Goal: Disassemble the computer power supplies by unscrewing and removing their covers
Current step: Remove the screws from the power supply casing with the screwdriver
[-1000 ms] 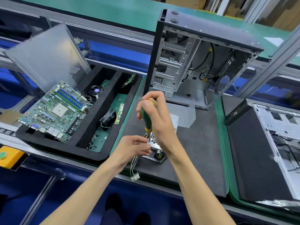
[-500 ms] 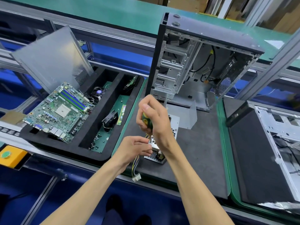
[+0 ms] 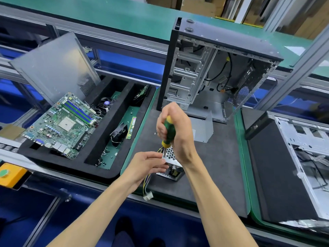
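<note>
From the head view, the step in hand looks to be backing a screw out of the power supply (image 3: 170,164), which sits on the dark mat (image 3: 219,157) near the front edge of the bench, just before the open computer case (image 3: 210,72); the right hand (image 3: 175,132) is wrapped round the green and yellow screwdriver (image 3: 168,132), its shaft pointing down onto the top of the unit, while the left hand (image 3: 149,164) pinches the unit's near corner with curled fingers to steady it; to do this well I judge the driver should stand square to the screw with firm downward pressure, so the tip does not slip, and the left hand should resist any twist; the unit is a small silver metal box with honeycomb venting, a socket on its near face, and coloured wires (image 3: 147,182) trailing off the bench edge to a white plug; whether the tip is seated in a screw I cannot tell
</note>
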`<action>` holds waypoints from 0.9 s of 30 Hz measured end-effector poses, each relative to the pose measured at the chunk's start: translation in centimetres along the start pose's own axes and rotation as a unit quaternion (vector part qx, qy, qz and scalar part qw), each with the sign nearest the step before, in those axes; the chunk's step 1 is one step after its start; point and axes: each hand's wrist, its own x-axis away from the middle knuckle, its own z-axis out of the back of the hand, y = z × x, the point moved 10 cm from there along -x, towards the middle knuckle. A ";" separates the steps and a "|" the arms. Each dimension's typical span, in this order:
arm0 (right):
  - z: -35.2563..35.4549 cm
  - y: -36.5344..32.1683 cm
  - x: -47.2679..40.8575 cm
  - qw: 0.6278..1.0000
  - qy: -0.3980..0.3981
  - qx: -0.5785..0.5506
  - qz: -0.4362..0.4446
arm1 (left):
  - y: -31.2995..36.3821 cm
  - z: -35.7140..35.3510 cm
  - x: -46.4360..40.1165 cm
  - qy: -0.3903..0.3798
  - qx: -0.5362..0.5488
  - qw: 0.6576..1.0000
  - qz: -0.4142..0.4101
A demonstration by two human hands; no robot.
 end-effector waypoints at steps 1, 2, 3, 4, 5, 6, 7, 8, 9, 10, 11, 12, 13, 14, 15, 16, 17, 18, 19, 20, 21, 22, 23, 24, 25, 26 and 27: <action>0.0 -0.1 0.1 1.000 0.002 0.012 0.005 | 0.0 0.0 0.1 0.001 0.007 1.000 0.000; 0.1 -0.1 0.1 1.000 0.008 0.019 0.011 | -0.1 0.0 0.1 0.000 0.012 1.000 0.001; 0.3 -0.1 0.2 0.999 0.017 0.025 0.017 | -0.1 -0.1 0.2 -0.004 0.015 1.000 0.001; 0.5 -0.2 0.2 0.999 0.028 0.036 0.021 | -0.1 -0.1 0.2 -0.008 0.017 1.000 0.001; 0.8 -0.2 0.2 0.998 0.040 0.049 0.021 | -0.2 0.0 0.2 -0.011 0.019 1.000 0.004; 1.0 -0.3 0.2 0.997 0.049 0.062 0.020 | -0.3 0.1 0.2 -0.011 0.020 1.000 0.008; 1.2 -0.3 0.2 0.996 0.053 0.068 0.022 | -0.4 0.3 0.2 -0.011 0.021 1.000 0.013; 1.4 -0.4 0.2 0.996 0.055 0.064 0.027 | -0.4 0.4 0.2 -0.012 0.022 1.000 0.018; 1.5 -0.4 0.2 0.997 0.055 0.051 0.032 | -0.5 0.5 0.2 -0.016 0.023 0.999 0.022; 1.6 -0.3 0.2 0.997 0.056 0.034 0.032 | -0.5 0.4 0.2 -0.023 0.023 0.999 0.024; 1.7 -0.1 0.2 0.998 0.056 0.017 0.026 | -0.5 0.4 0.2 -0.028 0.023 0.999 0.024; 1.7 0.1 0.2 0.998 0.055 0.004 0.018 | -0.5 0.4 0.2 -0.029 0.023 0.999 0.023; 1.6 0.3 0.1 0.999 0.051 -0.004 0.011 | -0.5 0.4 0.2 -0.028 0.023 0.999 0.022; 1.5 0.5 0.1 0.999 0.046 -0.008 0.007 | -0.5 0.5 0.2 -0.025 0.026 0.999 0.022; 1.4 0.7 0.2 0.999 0.042 -0.007 0.006 | -0.6 0.5 0.1 -0.022 0.028 0.999 0.022; 1.4 0.8 0.2 0.999 0.043 -0.002 0.008 | -0.6 0.5 0.1 -0.021 0.031 0.999 0.022; 1.4 0.8 0.3 0.999 0.047 0.007 0.009 | -0.6 0.5 0.1 -0.023 0.033 0.999 0.022; 1.4 1.0 0.4 0.998 0.053 0.018 0.008 | -0.5 0.4 0.1 -0.028 0.034 0.999 0.023; 1.4 1.0 0.5 0.998 0.056 0.028 0.003 | -0.5 0.3 0.1 -0.033 0.034 0.999 0.024; 1.3 1.0 0.5 0.998 0.057 0.037 -0.001 | -0.5 0.3 0.1 -0.036 0.034 0.998 0.025; 1.2 1.0 0.5 0.998 0.055 0.042 -0.003 | -0.5 0.3 0.1 -0.037 0.035 0.998 0.026; 1.1 0.9 0.5 0.998 0.048 0.040 0.002 | -0.5 0.3 0.1 -0.037 0.036 0.998 0.027; 0.9 0.9 0.5 0.999 0.039 0.033 0.010 | -0.6 0.3 0.1 -0.035 0.038 0.998 0.029; 0.8 0.9 0.4 0.999 0.031 0.022 0.015 | -0.6 0.4 0.1 -0.033 0.038 0.998 0.031; 0.8 1.0 0.4 0.999 0.027 0.012 0.016 | -0.7 0.5 0.1 -0.030 0.039 0.998 0.031; 0.9 1.2 0.4 0.999 0.030 0.007 0.013 | -0.8 0.5 0.1 -0.026 0.040 0.998 0.032; 1.1 1.4 0.4 0.999 0.036 0.005 0.008 | -0.8 0.6 0.1 -0.023 0.041 0.998 0.031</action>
